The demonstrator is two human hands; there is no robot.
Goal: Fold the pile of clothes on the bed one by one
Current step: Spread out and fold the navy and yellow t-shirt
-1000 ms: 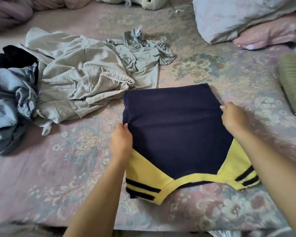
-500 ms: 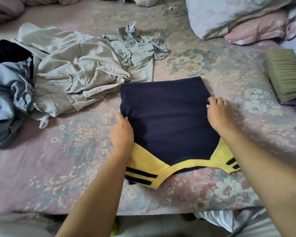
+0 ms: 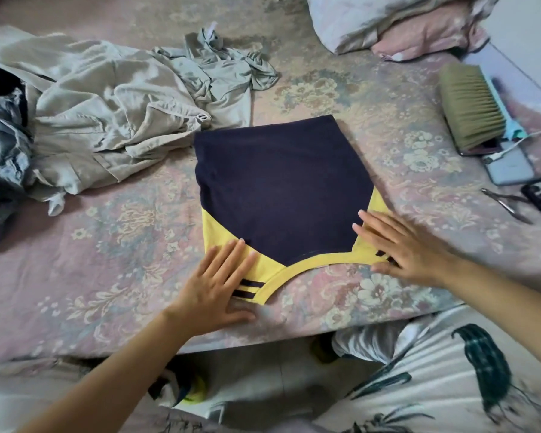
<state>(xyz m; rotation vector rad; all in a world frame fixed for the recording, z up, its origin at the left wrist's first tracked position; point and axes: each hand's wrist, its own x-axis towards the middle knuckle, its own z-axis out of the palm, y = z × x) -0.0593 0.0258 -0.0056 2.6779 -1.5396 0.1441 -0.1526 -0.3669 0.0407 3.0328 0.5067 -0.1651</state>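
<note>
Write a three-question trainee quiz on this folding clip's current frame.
1. True or false: both hands lie flat on the navy and yellow shirt.
2. Which hand covers the striped corner nearer the brush? A left hand B right hand
3. Fill in: the unfolded beige garment lies to the shirt's ____.

Key: 1 true; 2 B; 3 left

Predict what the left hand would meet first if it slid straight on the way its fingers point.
The left hand points up and right across the navy-and-yellow shirt; it would probably just ride further onto the shirt's navy panel.
</note>
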